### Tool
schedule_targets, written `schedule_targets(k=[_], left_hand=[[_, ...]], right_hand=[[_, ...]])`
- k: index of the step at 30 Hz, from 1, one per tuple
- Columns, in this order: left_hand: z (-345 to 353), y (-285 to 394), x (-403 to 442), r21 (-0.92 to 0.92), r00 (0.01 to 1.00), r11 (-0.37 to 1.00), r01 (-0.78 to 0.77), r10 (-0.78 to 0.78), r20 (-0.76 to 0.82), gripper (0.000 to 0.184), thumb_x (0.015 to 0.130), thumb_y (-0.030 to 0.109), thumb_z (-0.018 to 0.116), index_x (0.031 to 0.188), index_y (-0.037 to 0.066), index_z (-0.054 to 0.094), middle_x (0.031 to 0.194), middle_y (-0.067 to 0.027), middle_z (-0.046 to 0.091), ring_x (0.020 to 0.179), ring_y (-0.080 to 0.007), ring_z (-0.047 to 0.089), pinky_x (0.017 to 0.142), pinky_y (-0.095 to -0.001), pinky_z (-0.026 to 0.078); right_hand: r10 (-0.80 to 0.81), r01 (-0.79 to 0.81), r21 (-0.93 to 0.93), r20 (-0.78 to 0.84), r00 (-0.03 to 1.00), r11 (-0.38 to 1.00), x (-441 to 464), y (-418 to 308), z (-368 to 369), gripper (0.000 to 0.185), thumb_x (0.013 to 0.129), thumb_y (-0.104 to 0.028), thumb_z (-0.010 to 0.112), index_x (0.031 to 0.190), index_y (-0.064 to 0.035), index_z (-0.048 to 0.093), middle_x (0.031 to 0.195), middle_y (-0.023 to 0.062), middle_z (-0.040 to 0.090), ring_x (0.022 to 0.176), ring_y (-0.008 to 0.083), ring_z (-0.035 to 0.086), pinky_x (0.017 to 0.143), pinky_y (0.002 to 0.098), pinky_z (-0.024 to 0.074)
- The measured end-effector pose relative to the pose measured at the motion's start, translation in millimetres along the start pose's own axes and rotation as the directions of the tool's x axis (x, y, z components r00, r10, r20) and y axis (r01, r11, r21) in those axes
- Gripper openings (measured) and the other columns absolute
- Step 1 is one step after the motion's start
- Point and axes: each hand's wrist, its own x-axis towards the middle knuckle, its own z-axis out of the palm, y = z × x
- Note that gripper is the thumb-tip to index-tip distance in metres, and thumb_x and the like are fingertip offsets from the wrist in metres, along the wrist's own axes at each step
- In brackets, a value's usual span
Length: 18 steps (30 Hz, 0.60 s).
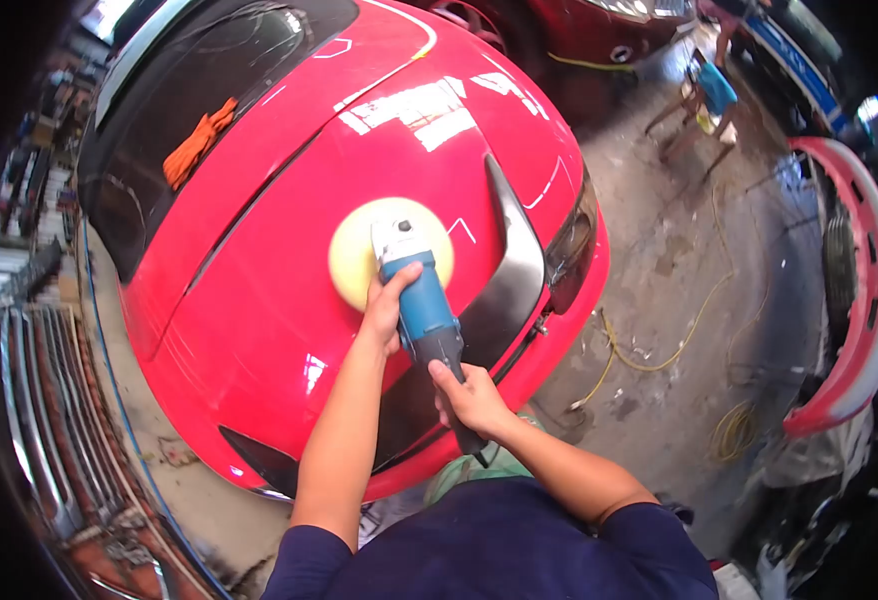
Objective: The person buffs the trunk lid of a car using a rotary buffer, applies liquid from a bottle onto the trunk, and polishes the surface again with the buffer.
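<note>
A blue and black electric polisher (422,295) lies across the red car hood (289,250), its round yellow foam pad (354,255) against the paint. My left hand (387,308) is wrapped round the blue body just behind the metal head. Farther back, my right hand (471,397) grips the black rear handle. The undersides of both hands are partly hidden by the tool. Whether the pad is spinning cannot be made out.
An orange cloth or glove (199,143) rests near the windshield. Yellow cord (659,362) trails over the concrete floor. At right stands a loose red and grey bumper (869,270); a chair (704,95) is behind. Metal strips (49,400) lie at left.
</note>
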Motion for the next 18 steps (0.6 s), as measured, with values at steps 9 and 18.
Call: schedule_targets(k=[9,18], left_hand=[[89,49,67,0.641,0.969,0.752,0.154,-0.242,0.051,0.077,0.087,0.046,0.085,0.140,-0.003,0.055,0.112,-0.0185,0.069,0.090,-0.0271,0.075,0.075,-0.0427,0.066],[55,49,23,0.839,0.876,0.529,0.128,-0.457,0.154,0.078,0.083,0.042,0.087,0.141,-0.002,0.059,0.116,-0.0190,0.072,0.096,-0.0289,0.075,0.083,-0.0429,0.065]], right_hand=[[-0.012,0.082,0.602,-0.119,0.993,0.794,33,-30,29,0.061,0.104,-0.067,0.063,0.101,-0.0061,0.059,0.076,0.0065,0.064,0.061,0.0184,0.065,0.057,0.0366,0.0570],[-0.106,0.085,0.768,-0.022,0.994,0.635,15,23,125,0.060,0.107,-0.066,0.056,0.110,-0.0063,0.058,0.093,0.0091,0.067,0.084,0.0220,0.072,0.080,0.0394,0.0587]])
